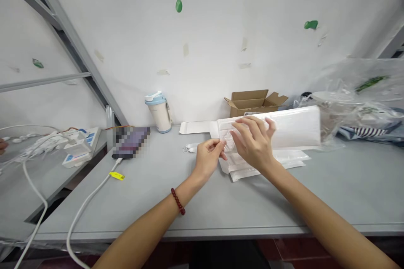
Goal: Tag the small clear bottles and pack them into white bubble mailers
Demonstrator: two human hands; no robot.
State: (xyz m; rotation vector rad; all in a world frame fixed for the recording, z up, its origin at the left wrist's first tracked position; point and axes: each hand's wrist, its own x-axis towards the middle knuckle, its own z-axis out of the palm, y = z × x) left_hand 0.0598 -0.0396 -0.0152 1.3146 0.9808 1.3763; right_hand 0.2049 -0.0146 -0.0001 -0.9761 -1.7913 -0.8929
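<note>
A long white packet (296, 128) with a glossy, plastic-like surface lies tilted on top of several flat white packets (271, 159). My left hand (206, 157) is closed in a pinch at the left end of the top packet, its fingertips on the crinkled wrap. Over the same packet, my right hand (255, 143) is bent at the wrist with its fingers apart; its thumb and index finger are close to the wrap. Whether they touch it is hard to see. A white cardboard flap (198, 127) sticks out left of the pile, above a small white item with a loop (191, 148).
An open brown cardboard box (249, 100) stands behind the packets. Clear plastic bags (337, 101) and striped cloth (369, 131) are at right. Leftward are a cup with a blue lid (159, 113), a phone (131, 143) on a white cable (90, 197), and power strips (83, 147).
</note>
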